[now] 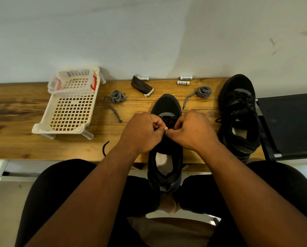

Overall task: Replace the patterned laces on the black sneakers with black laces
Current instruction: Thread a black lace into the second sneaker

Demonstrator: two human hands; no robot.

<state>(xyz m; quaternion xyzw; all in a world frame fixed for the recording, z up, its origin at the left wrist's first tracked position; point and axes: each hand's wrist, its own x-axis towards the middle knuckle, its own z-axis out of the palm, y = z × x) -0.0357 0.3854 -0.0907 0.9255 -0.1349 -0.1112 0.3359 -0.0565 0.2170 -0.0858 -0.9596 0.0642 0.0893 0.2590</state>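
Hands [166,131] apparently pinch black lace over sneaker [165,157] overhanging table edge [60,157].

1. A wooden table [15,111] with a warm, streaky grain runs left to right against a pale wall.
2. At far left stands a white perforated rack [69,113], with a small clear basket [72,82] on its far end.
3. Right of the rack lies a patterned lace [114,99], bundled, with one end trailing nearer.
4. At the far edge lie a dark pouch [141,85] and three small white batteries [183,82].
5. A second patterned lace [201,92] lies right of centre.
6. A black sneaker [166,104] sits at centre, its heel overhanging the near edge.
7. Another black sneaker [238,111] lies at far right.
8. A black lace end [105,147] curls near the near edge.
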